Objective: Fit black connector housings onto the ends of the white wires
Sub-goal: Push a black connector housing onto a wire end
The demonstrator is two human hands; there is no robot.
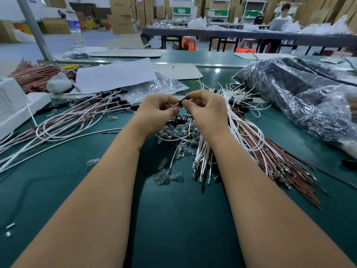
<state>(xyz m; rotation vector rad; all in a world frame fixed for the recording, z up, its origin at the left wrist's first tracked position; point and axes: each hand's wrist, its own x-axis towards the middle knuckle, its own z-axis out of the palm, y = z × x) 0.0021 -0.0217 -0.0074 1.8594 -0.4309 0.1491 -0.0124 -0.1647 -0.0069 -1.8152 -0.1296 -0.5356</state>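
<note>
Above a green table (173,219), the right hand (207,111) pinched a black connector housing (181,103); the left hand (157,111) pinched a white wire (174,105) entering it, beside loose white wires (241,120).

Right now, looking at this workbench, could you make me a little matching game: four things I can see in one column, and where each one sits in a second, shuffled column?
Things:
1. water bottle
2. black connector housing
3. clear glass bulbs
4. big plastic bag of dark parts

Places:
A. pinched between the left hand and right hand
B. far right of the green table
C. standing far left, at the back
D. scattered on the table between the forearms

Pairs: 1-C, 2-A, 3-D, 4-B
</note>
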